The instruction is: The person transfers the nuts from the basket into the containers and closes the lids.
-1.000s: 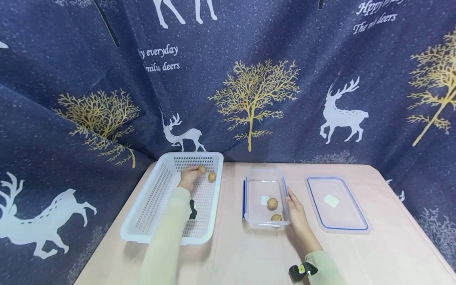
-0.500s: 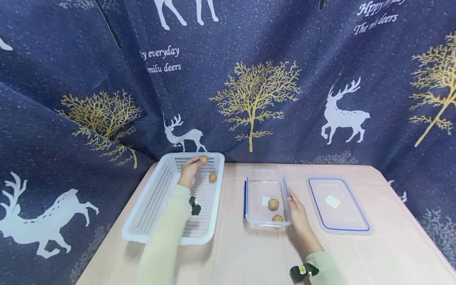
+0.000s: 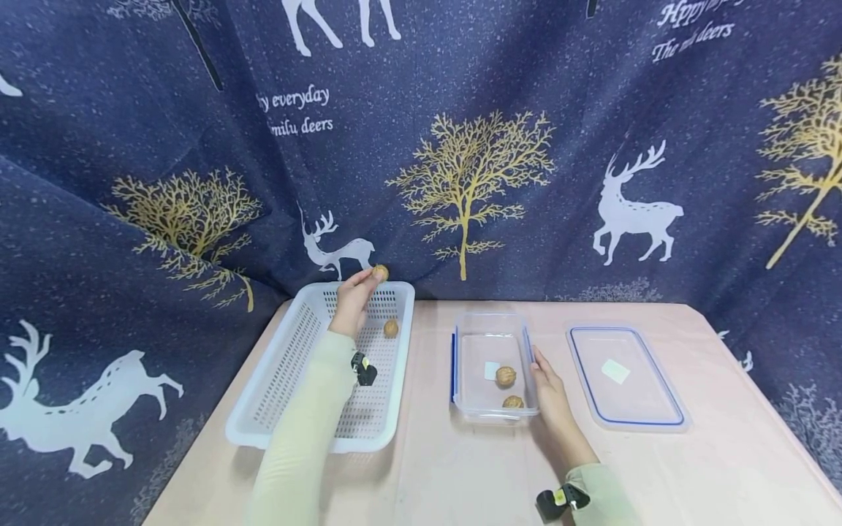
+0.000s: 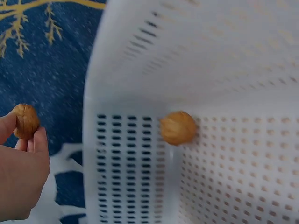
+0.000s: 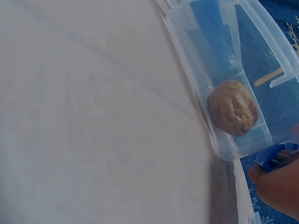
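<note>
My left hand (image 3: 354, 303) pinches a walnut (image 3: 380, 273) between thumb and fingertips. It is raised over the far rim of the white perforated basket (image 3: 316, 287). In the left wrist view the held walnut (image 4: 26, 121) stands out against the dark cloth, beyond the basket wall. Another walnut (image 3: 391, 328) lies on the basket floor near its far right corner. My right hand (image 3: 551, 387) rests along the right side of a clear plastic box (image 3: 487, 419), fingers fairly straight against its wall. Inside that box sit two walnuts, one (image 3: 505, 376) beyond the other (image 3: 513, 402).
A clear lid (image 3: 625, 376) with a blue seal lies flat to the right of the box. One blue latch flap (image 3: 454, 369) hangs on the box's left side. Behind the pink-covered table (image 3: 434, 467) hangs a dark blue cloth (image 3: 421, 183) with deer and trees.
My left hand has lifted one walnut from the basket floor, up and away to above the far rim. My right hand and the box have stayed in place.
</note>
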`<state>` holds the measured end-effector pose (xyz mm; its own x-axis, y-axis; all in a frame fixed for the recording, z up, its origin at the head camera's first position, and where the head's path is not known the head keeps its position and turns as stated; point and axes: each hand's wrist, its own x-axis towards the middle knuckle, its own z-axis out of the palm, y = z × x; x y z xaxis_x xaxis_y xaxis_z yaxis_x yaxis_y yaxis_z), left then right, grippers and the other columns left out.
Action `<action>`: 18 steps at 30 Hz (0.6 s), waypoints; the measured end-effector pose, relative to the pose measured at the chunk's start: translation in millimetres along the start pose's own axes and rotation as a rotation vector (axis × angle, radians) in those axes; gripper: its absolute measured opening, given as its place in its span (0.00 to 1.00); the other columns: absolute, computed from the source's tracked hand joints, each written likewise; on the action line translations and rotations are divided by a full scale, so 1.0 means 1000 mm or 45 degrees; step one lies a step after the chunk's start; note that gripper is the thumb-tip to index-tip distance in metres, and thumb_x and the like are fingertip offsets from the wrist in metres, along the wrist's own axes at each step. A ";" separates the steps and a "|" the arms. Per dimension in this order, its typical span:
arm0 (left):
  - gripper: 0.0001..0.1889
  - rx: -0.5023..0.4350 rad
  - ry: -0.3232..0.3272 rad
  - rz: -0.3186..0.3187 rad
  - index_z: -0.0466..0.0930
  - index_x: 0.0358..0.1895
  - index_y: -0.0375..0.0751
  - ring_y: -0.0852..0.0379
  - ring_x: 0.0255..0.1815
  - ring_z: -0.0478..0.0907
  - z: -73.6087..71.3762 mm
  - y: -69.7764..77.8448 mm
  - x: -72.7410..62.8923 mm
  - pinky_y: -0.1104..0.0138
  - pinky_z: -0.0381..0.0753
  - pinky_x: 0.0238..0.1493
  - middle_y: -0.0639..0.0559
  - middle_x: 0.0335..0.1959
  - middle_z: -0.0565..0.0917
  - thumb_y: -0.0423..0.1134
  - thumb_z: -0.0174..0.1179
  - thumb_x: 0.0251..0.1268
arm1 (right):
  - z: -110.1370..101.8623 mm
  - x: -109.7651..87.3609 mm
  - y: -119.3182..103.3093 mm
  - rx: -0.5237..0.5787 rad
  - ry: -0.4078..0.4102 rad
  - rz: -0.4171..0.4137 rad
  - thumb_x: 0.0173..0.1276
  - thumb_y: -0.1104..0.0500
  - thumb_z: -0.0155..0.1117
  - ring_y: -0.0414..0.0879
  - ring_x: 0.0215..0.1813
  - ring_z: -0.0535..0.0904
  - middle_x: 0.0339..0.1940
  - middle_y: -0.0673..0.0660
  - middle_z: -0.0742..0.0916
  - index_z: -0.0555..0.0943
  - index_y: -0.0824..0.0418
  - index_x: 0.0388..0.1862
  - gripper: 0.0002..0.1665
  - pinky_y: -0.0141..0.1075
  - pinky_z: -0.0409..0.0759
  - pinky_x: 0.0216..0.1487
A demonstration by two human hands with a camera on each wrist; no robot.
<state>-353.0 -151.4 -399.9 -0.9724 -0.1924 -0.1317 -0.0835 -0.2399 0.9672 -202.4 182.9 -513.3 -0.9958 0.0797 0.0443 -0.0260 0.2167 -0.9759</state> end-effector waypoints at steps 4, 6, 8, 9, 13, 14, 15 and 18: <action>0.24 0.008 -0.027 0.034 0.73 0.64 0.39 0.54 0.62 0.73 0.011 0.008 -0.006 0.71 0.71 0.62 0.47 0.65 0.73 0.34 0.63 0.64 | 0.000 0.000 0.001 0.003 -0.004 0.010 0.80 0.56 0.32 0.62 0.77 0.42 0.77 0.65 0.52 0.48 0.65 0.77 0.30 0.53 0.40 0.76; 0.24 -0.005 -0.037 0.043 0.73 0.64 0.38 0.54 0.62 0.73 0.017 0.011 -0.009 0.72 0.72 0.61 0.46 0.64 0.74 0.33 0.62 0.64 | 0.000 0.001 0.001 0.002 -0.003 0.010 0.80 0.56 0.32 0.62 0.77 0.43 0.77 0.65 0.53 0.49 0.65 0.77 0.30 0.53 0.40 0.76; 0.24 -0.026 -0.047 0.053 0.72 0.64 0.36 0.53 0.62 0.73 0.023 0.014 -0.012 0.72 0.72 0.61 0.43 0.64 0.74 0.31 0.62 0.64 | 0.000 0.001 0.001 -0.002 0.000 0.012 0.80 0.56 0.33 0.62 0.77 0.43 0.77 0.65 0.53 0.49 0.65 0.77 0.30 0.53 0.40 0.76; 0.24 -0.044 -0.053 0.058 0.72 0.64 0.35 0.53 0.62 0.73 0.025 0.015 -0.013 0.72 0.72 0.60 0.42 0.63 0.75 0.30 0.62 0.64 | 0.000 0.001 0.001 -0.006 0.003 0.011 0.80 0.56 0.33 0.62 0.77 0.43 0.77 0.65 0.53 0.49 0.65 0.77 0.30 0.53 0.40 0.76; 0.24 -0.082 -0.074 0.069 0.73 0.63 0.35 0.52 0.62 0.73 0.036 0.019 -0.018 0.71 0.73 0.61 0.41 0.62 0.76 0.30 0.62 0.63 | 0.000 0.001 0.001 -0.008 0.014 0.011 0.80 0.55 0.34 0.62 0.77 0.42 0.77 0.65 0.53 0.49 0.65 0.77 0.31 0.54 0.39 0.76; 0.24 -0.089 -0.083 0.072 0.73 0.63 0.35 0.51 0.62 0.73 0.039 0.019 -0.019 0.70 0.73 0.61 0.41 0.62 0.76 0.29 0.62 0.63 | 0.000 0.001 0.001 -0.006 0.013 0.013 0.80 0.55 0.34 0.62 0.77 0.42 0.77 0.65 0.52 0.49 0.65 0.77 0.31 0.54 0.39 0.76; 0.24 -0.091 -0.090 0.075 0.73 0.63 0.35 0.51 0.61 0.74 0.042 0.020 -0.021 0.70 0.72 0.62 0.41 0.61 0.76 0.29 0.62 0.63 | 0.000 0.001 0.001 -0.005 0.014 0.015 0.80 0.55 0.34 0.62 0.77 0.42 0.77 0.65 0.52 0.49 0.65 0.77 0.31 0.53 0.39 0.76; 0.24 -0.092 -0.113 0.077 0.73 0.63 0.35 0.51 0.60 0.74 0.050 0.022 -0.026 0.69 0.72 0.62 0.41 0.60 0.76 0.30 0.62 0.63 | 0.000 0.001 0.000 -0.006 0.000 0.021 0.81 0.55 0.33 0.60 0.78 0.41 0.78 0.63 0.52 0.48 0.63 0.77 0.31 0.52 0.39 0.76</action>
<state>-340.8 -104.7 -364.1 -0.9910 -0.1242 -0.0509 -0.0115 -0.2993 0.9541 -203.4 183.2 -513.2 -0.9961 0.0830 0.0283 -0.0094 0.2203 -0.9754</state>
